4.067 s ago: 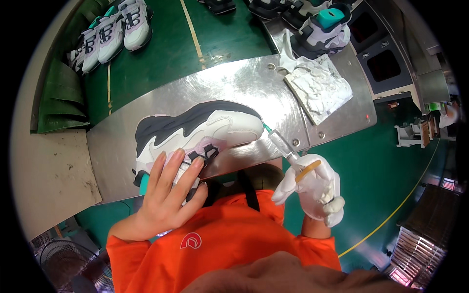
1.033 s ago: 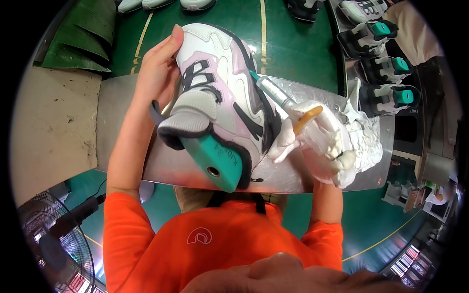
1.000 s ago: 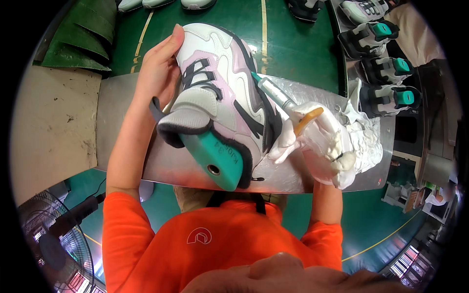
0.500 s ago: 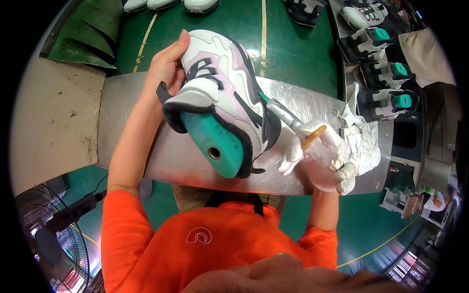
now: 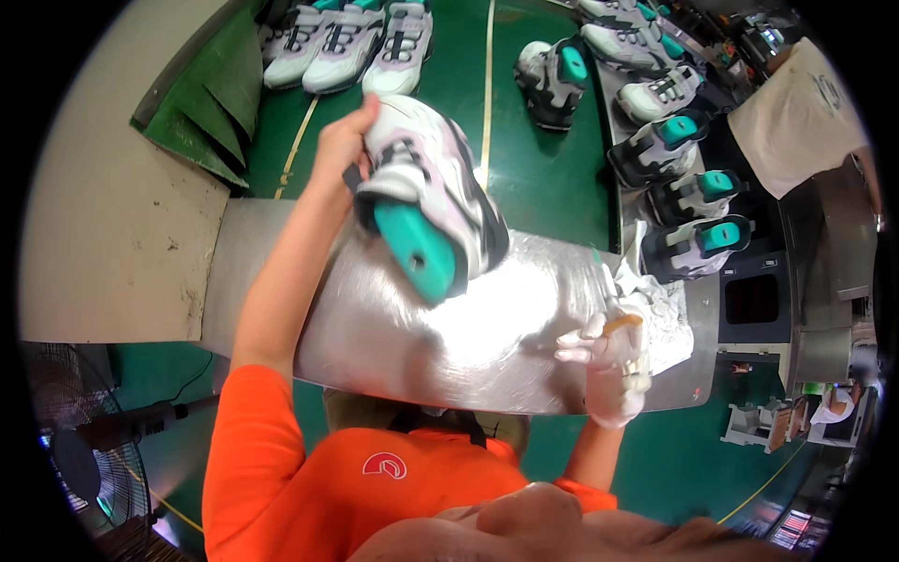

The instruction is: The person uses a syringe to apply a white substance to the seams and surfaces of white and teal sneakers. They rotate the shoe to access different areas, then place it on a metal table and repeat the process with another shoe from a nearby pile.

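Note:
My bare left hand point(image 5: 345, 140) grips a white, grey and pale-lilac sneaker point(image 5: 431, 178) by its toe end, above the far edge of the metal work surface. A teal shoe last point(image 5: 420, 258) with a round hole fills the shoe's opening, which faces me. My right hand point(image 5: 613, 365), in a white glove, is closed around a slim brush with a tan handle point(image 5: 623, 325); its silver part and green tip point away from me, blurred. This hand is at the right of the surface, apart from the sneaker and beside a crumpled white cloth point(image 5: 670, 328).
The metal work surface point(image 5: 375, 347) borders a green belt point(image 5: 440, 112) on its far side. Several sneakers point(image 5: 403, 47) stand at the belt's far left, another point(image 5: 552, 84) farther right. More sneakers with teal lasts point(image 5: 679, 140) line a right-hand rack. A fan point(image 5: 84, 459) stands lower left.
My left hand has carried the sneaker away from the brush, which no longer touches its side. My right hand has drawn back beside the cloth. The view has shifted, showing more shoes.

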A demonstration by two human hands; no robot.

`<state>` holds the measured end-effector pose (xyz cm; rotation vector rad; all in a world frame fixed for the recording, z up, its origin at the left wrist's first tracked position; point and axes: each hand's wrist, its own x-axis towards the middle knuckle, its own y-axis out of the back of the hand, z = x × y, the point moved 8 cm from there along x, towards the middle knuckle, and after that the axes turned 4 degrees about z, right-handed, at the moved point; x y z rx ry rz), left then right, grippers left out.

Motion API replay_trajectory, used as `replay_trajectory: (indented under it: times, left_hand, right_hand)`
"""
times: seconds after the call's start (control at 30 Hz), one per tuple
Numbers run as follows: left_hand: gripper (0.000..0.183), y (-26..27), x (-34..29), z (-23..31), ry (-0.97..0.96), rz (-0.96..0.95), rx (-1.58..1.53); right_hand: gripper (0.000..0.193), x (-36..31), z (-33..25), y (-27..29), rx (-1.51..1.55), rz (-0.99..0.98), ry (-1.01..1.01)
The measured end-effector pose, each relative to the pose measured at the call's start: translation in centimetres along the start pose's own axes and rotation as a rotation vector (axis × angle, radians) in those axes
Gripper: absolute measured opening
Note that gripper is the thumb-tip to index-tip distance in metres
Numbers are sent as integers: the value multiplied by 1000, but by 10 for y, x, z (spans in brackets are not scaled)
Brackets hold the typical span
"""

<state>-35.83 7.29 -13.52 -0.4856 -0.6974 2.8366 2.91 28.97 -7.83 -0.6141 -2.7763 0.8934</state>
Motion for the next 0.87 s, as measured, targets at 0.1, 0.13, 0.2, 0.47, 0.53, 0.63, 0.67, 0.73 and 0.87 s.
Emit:
replay_trajectory:
  times: [0.1,0.13,0.2,0.47,0.53,0.63,0.67,0.73,0.87]
  left_hand:
    - [34,12,16,38,-235,203,-117]
    - [36,24,19,43,-275,307,-79]
    - [43,30,18,35,-170,281,358]
    - [39,-187,-109,16,-1370,-201,1599]
    - [47,-191,-70,-20,-1345,-138,1793]
    - [50,-166,31,-49,-1488,100,2302]
    - [39,-162,50,-45,-1608,186,2145]
    - [40,-187,65,-39,-1543,309,2116]
    - [36,-213,135,-70,-1331,-36,1935]
  right_hand:
    - [97,-21,-11,11,-242,115,180]
    - [95,-26,-13,15,-330,199,204]
    - [91,-33,-11,21,-373,322,227]
    - [88,-44,-6,49,-695,439,307]
    - [90,-42,-6,48,-661,447,271]
    - [92,-42,-7,52,-716,429,198]
    - [93,-42,-5,57,-676,438,208]
    - [94,-45,-1,64,-609,476,217]
    - [96,-46,5,78,-489,461,158]
